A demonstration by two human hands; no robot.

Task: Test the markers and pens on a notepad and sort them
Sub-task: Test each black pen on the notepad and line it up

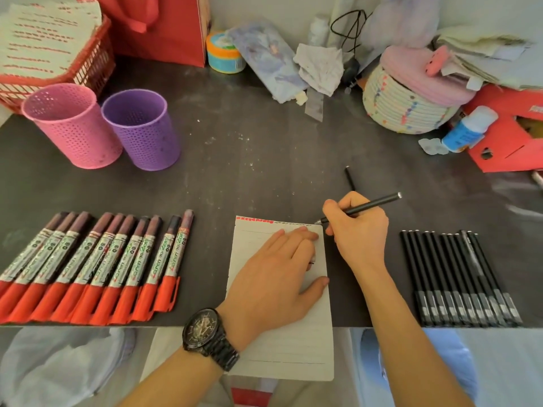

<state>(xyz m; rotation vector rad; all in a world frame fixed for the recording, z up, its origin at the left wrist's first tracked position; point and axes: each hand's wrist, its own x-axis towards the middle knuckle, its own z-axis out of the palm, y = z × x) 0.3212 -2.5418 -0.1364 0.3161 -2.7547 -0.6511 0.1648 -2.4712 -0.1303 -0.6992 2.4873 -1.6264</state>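
Note:
A white lined notepad (293, 342) lies at the table's front edge. My left hand (273, 277) rests flat on it with straight fingers. My right hand (357, 230) grips a thin black pen (370, 205), its tip at the notepad's top right corner. A loose black pen cap (349, 178) lies just beyond that hand. Several red-capped markers (94, 268) lie in a row at the left. Several black pens (458, 277) lie in a row at the right. A pink cup (70, 127) and a purple cup (141, 130) stand at the back left.
A red basket (91, 66) with papers and a red bag (170, 27) stand at the back left. A woven basket (402, 107), a glue bottle (467, 129) and a red box (511, 136) crowd the back right. The dark table (249, 160) shows between the cups and notepad.

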